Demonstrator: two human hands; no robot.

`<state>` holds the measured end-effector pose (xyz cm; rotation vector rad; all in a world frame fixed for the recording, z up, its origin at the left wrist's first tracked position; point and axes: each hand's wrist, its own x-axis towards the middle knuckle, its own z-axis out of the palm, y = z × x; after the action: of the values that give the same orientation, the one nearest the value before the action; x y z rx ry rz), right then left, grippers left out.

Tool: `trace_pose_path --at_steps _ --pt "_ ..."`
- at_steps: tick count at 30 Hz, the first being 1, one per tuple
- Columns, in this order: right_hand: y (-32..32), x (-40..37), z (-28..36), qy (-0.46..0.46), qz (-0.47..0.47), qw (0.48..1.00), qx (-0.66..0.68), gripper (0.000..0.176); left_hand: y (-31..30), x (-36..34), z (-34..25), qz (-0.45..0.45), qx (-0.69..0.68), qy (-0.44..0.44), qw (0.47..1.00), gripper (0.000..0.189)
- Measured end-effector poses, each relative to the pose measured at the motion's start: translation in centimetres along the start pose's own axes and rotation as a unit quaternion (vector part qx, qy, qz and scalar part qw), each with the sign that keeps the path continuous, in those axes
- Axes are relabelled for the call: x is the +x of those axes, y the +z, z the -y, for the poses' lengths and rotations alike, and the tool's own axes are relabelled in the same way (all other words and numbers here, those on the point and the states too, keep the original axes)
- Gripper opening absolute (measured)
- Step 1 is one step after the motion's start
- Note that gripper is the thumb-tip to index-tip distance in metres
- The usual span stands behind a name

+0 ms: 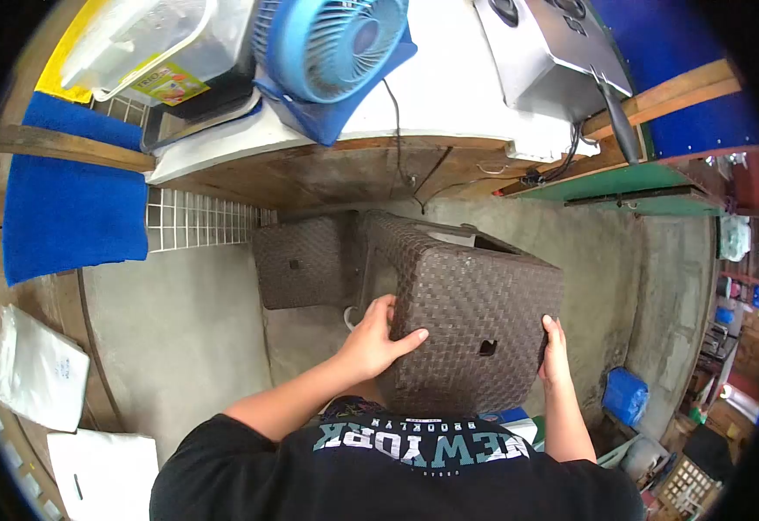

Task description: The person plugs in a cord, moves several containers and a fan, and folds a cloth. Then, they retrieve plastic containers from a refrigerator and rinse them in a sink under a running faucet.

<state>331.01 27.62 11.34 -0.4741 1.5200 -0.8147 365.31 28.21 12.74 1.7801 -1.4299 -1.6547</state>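
Observation:
Between my two hands, close to my body, is a large dark brown storage box (pixel 475 300) with a woven-pattern surface and a small hole in the face toward me. It looks tilted, and an open part shows along its far upper side. My left hand (pixel 381 340) grips its left edge, thumb on the near face and fingers round the side. My right hand (pixel 555 350) holds the right edge, with its fingers partly hidden. Left of the box, a matching woven-pattern panel (pixel 297 263) with a small square hole stands against the wall.
Ahead is a white tabletop (pixel 449 69) with a blue fan (pixel 336 48), a clear plastic container (pixel 158 52) and a silver appliance (pixel 553 61). Blue cloths (pixel 75 208) hang at left over a white wire grid (pixel 197 217). Cables dangle below the table. Shelves with clutter stand at right.

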Motion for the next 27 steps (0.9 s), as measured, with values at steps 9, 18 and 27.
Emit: trace_pose_path --at_steps 9,18,27 --pt "-8.2 18.5 -7.0 -0.027 -0.097 0.983 -0.151 0.094 12.6 16.9 8.7 0.016 -0.213 -0.03 0.977 0.084" --pt "-5.3 36.1 -11.3 0.001 0.005 0.968 -0.252 0.096 18.3 34.8 21.6 -0.017 -0.319 -0.171 0.932 0.096" --pt "-4.4 36.8 -14.4 -0.118 -0.076 0.892 -0.43 0.085 16.1 33.6 19.7 -0.093 -0.057 -0.046 0.993 0.045"
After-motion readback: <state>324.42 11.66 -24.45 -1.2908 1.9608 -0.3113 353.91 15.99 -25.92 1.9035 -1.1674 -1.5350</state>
